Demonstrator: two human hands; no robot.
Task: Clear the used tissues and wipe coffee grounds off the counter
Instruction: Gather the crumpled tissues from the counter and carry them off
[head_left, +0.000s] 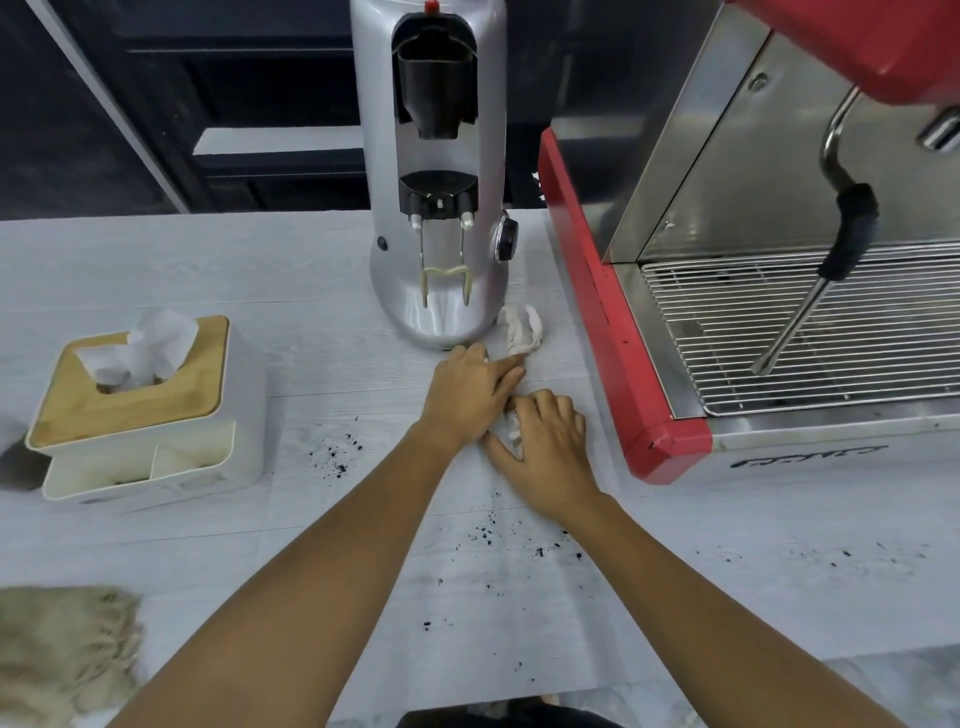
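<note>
Curled over a crumpled used tissue (513, 428), my right hand (545, 447) has it bunched under the palm and fingers, only a scrap of white showing by the thumb. My left hand (470, 392) lies just beside it, fingers stretched out flat toward a second used tissue (522, 328), the fingertips at its near end but not yet closed on anything. That second wad sits against the foot of the silver coffee grinder (436, 208), between it and the red espresso machine (727, 260). Both wads look soft and nearly weightless, so I judge a loose pinch on the bulk of each will do; a hard squeeze could tear damp paper. Coffee grounds (337, 454) lie scattered on the pale counter (260, 270), nearer me and toward the right edge too. A tissue box (145, 405) stands well to the left, and a beige cloth (62, 649) rests at the near left corner.
</note>
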